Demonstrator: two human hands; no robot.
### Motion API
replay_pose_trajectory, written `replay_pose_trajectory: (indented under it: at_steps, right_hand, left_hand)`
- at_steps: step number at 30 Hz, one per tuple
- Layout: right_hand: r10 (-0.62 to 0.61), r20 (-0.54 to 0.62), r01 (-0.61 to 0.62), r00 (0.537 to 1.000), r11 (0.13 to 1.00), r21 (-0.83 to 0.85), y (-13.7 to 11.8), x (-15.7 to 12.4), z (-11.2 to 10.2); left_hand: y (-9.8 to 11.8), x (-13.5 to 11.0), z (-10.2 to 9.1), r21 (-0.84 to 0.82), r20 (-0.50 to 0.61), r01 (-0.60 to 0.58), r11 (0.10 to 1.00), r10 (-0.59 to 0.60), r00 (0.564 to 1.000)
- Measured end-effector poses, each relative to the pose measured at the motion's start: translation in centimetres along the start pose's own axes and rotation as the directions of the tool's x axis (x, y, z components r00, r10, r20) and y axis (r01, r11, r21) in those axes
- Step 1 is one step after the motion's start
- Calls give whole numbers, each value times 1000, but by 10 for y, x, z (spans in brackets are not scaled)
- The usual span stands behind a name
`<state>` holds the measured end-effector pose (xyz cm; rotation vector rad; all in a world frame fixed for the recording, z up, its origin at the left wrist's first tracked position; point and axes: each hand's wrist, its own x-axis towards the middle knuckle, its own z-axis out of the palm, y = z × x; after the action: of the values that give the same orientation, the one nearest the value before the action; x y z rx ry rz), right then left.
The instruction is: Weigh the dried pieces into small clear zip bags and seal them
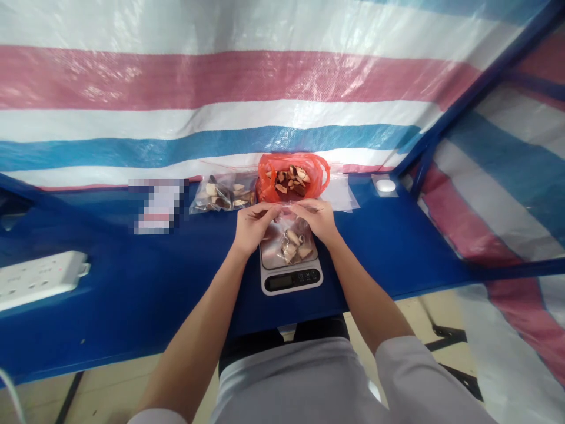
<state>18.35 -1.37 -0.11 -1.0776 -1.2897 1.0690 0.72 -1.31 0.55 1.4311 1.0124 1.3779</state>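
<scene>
A clear plastic bag (289,242) with several pale and brown dried pieces lies on a white digital kitchen scale (292,281). My left hand (257,225) pinches the bag's top edge from the left. From the other side my right hand (316,219) grips the same edge, its fingers close to those of the left. Just behind my fingers stands a red plastic bag (269,187), its mouth spread, holding more brown-and-cream pieces (293,178). Left of it, filled clear bags (216,194) rest on the table. What the scale's display reads is too dim to tell.
Flat clear bags (346,197) lie right of the red bag. A small white oval object (385,186) sits farther right. On the blue table (185,282), a white power strip (39,280) lies at far left and a blurred-out item (159,206) at back left. Striped sheeting (220,76) hangs behind.
</scene>
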Motion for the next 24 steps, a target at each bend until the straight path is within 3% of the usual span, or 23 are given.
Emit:
replay_pose_trajectory:
  at_steps: [8,18,24]
  right_hand:
    - [-1,30,-1,1000,997,76,-5,1,-8]
    - [-26,24,26,999,1000,4,-8,-4,-2]
    - [78,177,-84,981,996,29,-11,-5,7]
  left_hand:
    - [-6,2,-6,-95,-65,50,994,-56,996]
    - [8,-5,1,10,-79,39,999,-38,996]
    - [11,-2,-10,13,-141,14,1000,-12,990]
